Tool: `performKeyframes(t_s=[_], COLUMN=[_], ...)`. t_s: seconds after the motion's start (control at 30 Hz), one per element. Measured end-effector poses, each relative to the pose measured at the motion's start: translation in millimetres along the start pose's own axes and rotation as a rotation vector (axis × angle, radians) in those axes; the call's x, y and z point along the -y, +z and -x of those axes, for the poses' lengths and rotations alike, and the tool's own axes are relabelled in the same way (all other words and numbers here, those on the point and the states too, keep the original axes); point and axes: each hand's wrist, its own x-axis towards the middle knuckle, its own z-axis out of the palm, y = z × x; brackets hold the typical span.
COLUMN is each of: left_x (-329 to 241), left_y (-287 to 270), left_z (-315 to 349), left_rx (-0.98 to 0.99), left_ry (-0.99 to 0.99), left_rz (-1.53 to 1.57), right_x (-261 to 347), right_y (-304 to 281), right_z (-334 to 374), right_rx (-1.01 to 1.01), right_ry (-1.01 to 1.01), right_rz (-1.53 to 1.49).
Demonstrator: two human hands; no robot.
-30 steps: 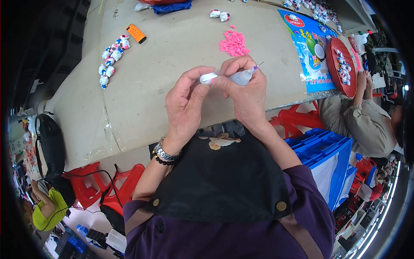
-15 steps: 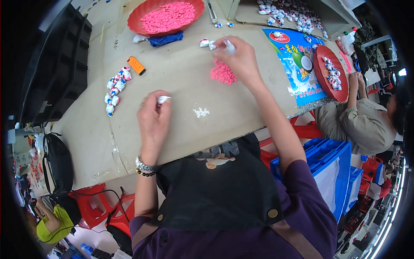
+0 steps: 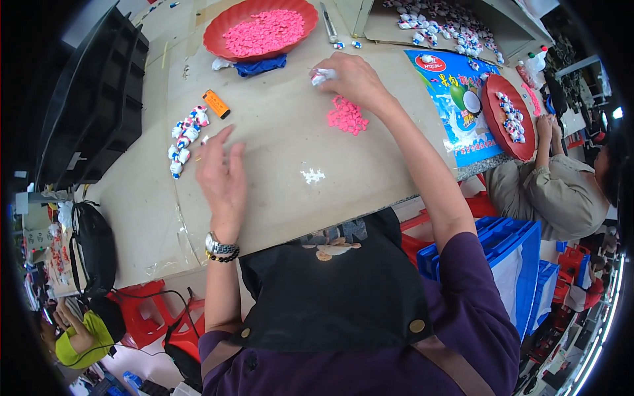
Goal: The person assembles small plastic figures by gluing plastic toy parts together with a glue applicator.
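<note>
apron [image 3: 343, 290]: nearest to us hung the black bib, over a purple top, pressed against the table's near edge.
left hand [image 3: 221, 173]: we held it just above the bare table, fingers spread apart and empty, a watch at the wrist; it was blurred, so we cannot tell whether the fingertips touched the board.
white bits [image 3: 312, 175]: a small scatter lay on the table between our two arms, apart from both hands.
row of small toys [image 3: 185, 138]: the white, blue and pink figures lay in a curved line just beyond the left fingertips, an orange lighter [image 3: 216, 103] near their far end.
pink pile [image 3: 347, 116]: the loose heap of small pink pieces sat just under our right wrist, on the table.
right hand [image 3: 350, 78]: we had it reached far out, fingers closed together on a small white piece [image 3: 319, 76] at the fingertips.
doing it well: we judged a light fingertip pinch best, with the pink pile close by so single pieces could be picked without scattering.
red bowl [image 3: 218, 36]: farther off, it held many more pink pieces, a blue cloth [image 3: 262, 65] at its near rim.
table [image 3: 277, 198]: a tan board throughout.
co-worker [image 3: 555, 191]: seated at our right by a red tray [image 3: 492, 122] of toys.
</note>
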Motion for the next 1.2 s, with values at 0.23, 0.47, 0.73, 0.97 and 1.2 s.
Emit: performKeyframes(t_s=[0.23,0.47,0.73,0.97,1.2], left_x=[-31,-19,-13,-32,-33], left_y=[22,21,13,11,15], left_z=[-3,24,37,37,44], left_rx=[0.575,0.621,0.372,0.278,0.261], left_ry=[-0.574,-0.64,-0.831,-0.806,-0.696], left_rz=[1.201,1.25,1.794,1.709,1.67], right_x=[60,77,74,87,93], right_y=[-25,-8,19,-8,-18], right_z=[55,85,85,118,143], right_rx=[0.271,0.155,0.029,-0.147,-0.424], right_ry=[-0.328,-0.023,0.064,0.01,-0.153], right_rz=[-0.653,-0.715,-0.293,-0.447,-0.263])
